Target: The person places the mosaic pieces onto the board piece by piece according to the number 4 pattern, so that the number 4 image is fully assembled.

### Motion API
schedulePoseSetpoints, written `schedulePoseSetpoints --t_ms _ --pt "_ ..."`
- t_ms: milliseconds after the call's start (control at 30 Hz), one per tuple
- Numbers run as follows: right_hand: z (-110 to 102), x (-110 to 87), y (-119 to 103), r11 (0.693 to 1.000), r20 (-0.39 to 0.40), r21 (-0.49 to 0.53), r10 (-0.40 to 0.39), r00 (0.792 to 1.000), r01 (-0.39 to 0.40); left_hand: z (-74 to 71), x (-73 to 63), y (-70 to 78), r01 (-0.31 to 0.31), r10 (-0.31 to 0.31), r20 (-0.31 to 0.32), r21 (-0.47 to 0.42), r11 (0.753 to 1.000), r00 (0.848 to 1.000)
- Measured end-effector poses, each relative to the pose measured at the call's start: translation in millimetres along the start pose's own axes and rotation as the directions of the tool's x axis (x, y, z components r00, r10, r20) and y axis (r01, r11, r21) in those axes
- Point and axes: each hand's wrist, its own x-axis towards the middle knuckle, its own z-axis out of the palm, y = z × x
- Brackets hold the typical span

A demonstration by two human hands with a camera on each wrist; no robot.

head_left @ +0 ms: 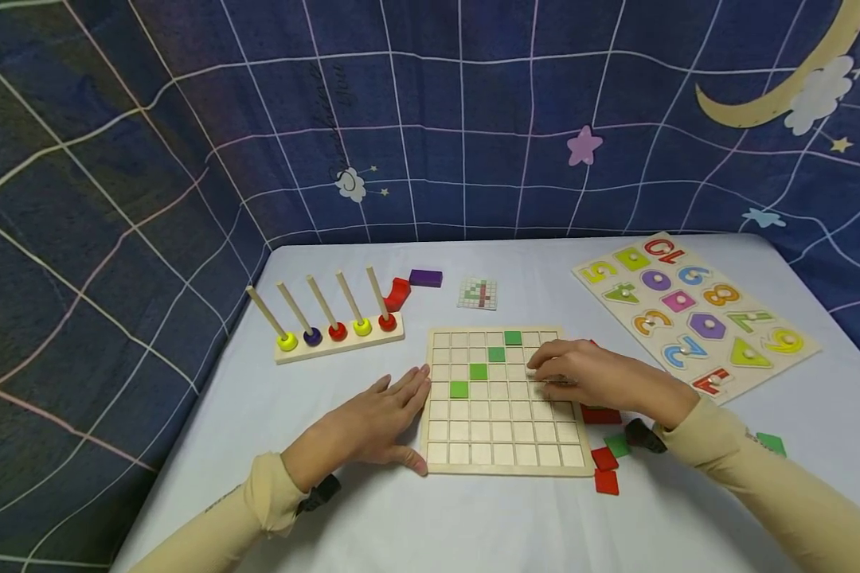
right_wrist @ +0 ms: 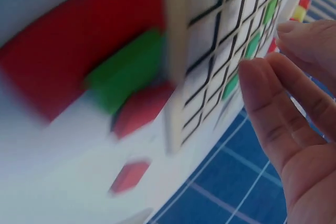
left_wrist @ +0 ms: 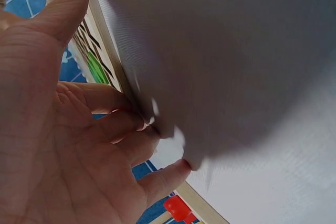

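A wooden grid board (head_left: 509, 469) lies flat on the white table, with several green square tiles (head_left: 478, 372) set along a diagonal of its cells. My left hand (head_left: 383, 418) rests at the board's left edge, fingers stretched and thumb near the lower corner. In the left wrist view, that hand's fingertips (left_wrist: 181, 166) touch the tabletop beside the board's edge. Over the right side of the board hovers my right hand (head_left: 591, 374), fingers slightly bent. In the right wrist view, its thumb (right_wrist: 289, 29) and fingers (right_wrist: 257, 77) stand apart, and I see nothing between them.
Loose red tiles (head_left: 606, 481) and green tiles (head_left: 618, 445) lie right of the board, partly under my right arm. A small pattern card (head_left: 477, 293), red block (head_left: 397, 294) and purple block (head_left: 426, 278) sit behind it. A peg stand (head_left: 344, 342) is at left, a number puzzle (head_left: 752, 382) at right.
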Motion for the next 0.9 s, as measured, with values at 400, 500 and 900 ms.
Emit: schedulePoseSetpoints --t_ms 400,500,900 --pt "-14.3 -53.4 11.8 0.991 0.028 0.032 0.128 0.991 -0.129 -0.8 -0.4 -2.0 -0.027 0.027 -0.01 0.015 1.0 1.0" --pt "-13.8 -68.5 11.2 0.991 0.033 0.043 0.126 0.991 -0.128 -1.3 0.6 -1.9 -0.035 0.035 -0.021 0.026 0.999 0.999" --pt "13.7 -99.2 10.7 0.997 0.034 0.061 -0.043 0.998 0.041 0.2 -0.4 -2.7 -0.034 0.034 -0.026 0.002 0.999 0.999"
